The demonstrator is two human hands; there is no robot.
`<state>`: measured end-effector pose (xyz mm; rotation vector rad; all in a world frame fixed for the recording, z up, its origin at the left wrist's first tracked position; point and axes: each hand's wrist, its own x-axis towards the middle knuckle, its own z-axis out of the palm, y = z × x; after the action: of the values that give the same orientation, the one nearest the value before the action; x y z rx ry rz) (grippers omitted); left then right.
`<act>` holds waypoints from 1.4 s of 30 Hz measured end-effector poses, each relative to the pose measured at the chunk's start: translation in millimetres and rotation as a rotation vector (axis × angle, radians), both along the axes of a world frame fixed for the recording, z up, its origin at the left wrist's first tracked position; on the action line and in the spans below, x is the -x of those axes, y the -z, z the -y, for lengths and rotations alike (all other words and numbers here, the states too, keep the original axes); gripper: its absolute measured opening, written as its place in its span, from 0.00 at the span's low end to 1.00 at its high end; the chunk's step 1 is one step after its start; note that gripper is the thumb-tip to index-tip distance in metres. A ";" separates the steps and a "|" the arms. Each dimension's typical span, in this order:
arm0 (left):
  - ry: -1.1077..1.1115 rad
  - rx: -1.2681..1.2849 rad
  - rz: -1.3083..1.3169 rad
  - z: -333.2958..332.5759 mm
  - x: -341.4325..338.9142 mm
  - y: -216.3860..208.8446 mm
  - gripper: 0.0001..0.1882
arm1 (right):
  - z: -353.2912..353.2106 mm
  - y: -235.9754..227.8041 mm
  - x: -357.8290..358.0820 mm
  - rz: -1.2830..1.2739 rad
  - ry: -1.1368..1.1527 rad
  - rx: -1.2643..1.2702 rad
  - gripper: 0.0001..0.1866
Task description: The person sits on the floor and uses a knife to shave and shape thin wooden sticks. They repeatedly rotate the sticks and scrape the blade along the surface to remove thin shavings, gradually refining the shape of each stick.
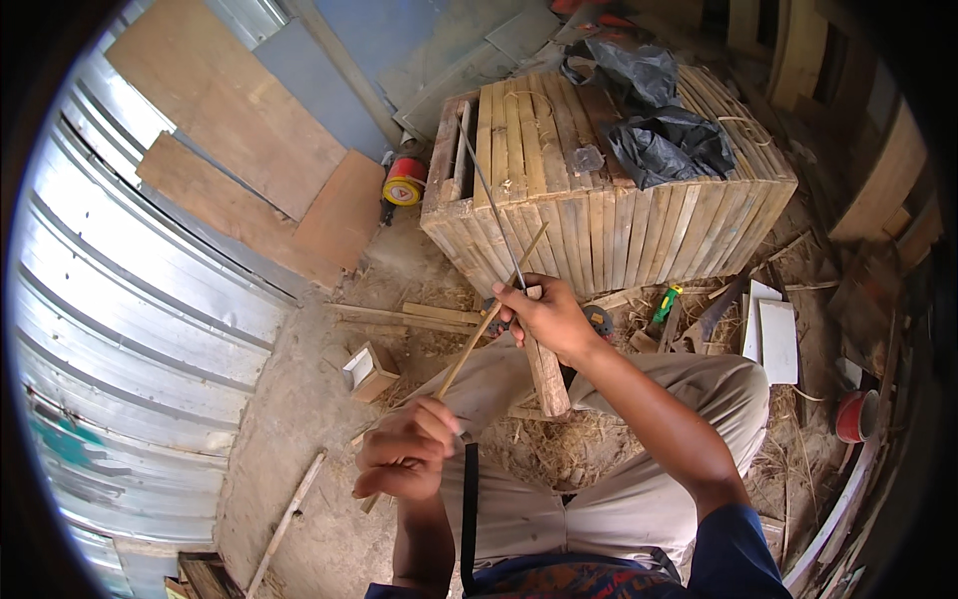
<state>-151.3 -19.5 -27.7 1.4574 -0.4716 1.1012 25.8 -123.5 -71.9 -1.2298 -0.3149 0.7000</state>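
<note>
My right hand (547,315) is closed near the top of a thick wooden handle (548,381). A long, thin metal blade (495,205), seen almost edge-on, extends away from that hand, so the tool looks like a long knife. My left hand (407,451), nearer to me, has its fingers curled around a thin wooden strip (465,356). The strip slants up to the right, passes by my right hand's fingertips and crosses the blade. Whether those fingertips pinch the strip is hard to see.
Ahead stands a slatted wooden crate (609,232) with black plastic bags (671,146) on top. A green-handled tool (667,303) and white boards (772,335) lie right. A small wooden box (371,371) sits left, near a red-and-yellow container (404,182). Corrugated metal wall (150,329) bounds the left.
</note>
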 end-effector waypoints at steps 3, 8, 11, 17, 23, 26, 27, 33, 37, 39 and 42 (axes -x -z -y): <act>0.064 0.166 0.143 -11.8 -3.1 -16.3 0.38 | -3.1 5.4 8.4 0.075 -0.018 0.069 0.22; -0.061 0.230 0.161 -70.3 -18.5 -51.2 0.48 | 5.6 41.9 27.8 0.143 0.018 0.186 0.27; -0.050 0.336 0.183 -87.8 -31.1 -62.7 0.48 | 10.9 62.9 31.3 0.131 0.017 0.240 0.26; -0.084 0.333 0.135 -90.8 -33.8 -77.0 0.42 | 15.8 80.2 30.7 0.134 0.039 0.313 0.30; -0.193 0.369 0.195 -86.3 -29.7 -78.2 0.39 | 13.7 84.1 32.2 0.150 0.029 0.280 0.26; -0.200 0.375 0.221 -84.8 -30.3 -78.8 0.38 | 10.8 82.3 35.1 0.162 0.017 0.274 0.26; -0.197 0.362 0.218 -84.3 -30.4 -79.3 0.38 | 10.1 81.4 36.6 0.143 0.025 0.311 0.26; -0.136 0.465 0.246 -80.8 -28.0 -79.8 0.36 | 9.8 76.4 42.8 0.196 -0.036 0.206 0.26; -0.185 0.398 0.211 -80.2 -29.3 -76.8 0.36 | 9.7 70.7 43.5 0.178 -0.068 0.248 0.27; -0.162 0.430 0.230 -80.0 -29.9 -75.2 0.36 | 5.6 63.5 46.9 0.158 -0.063 0.298 0.27; -0.200 0.492 0.249 -76.2 -31.8 -70.8 0.36 | -9.7 44.6 59.0 0.258 -0.072 0.145 0.26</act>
<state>-119.5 56.8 43.1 0.9529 -0.2038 1.4496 -33.3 -113.7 -116.6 -1.4560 -0.5311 0.6338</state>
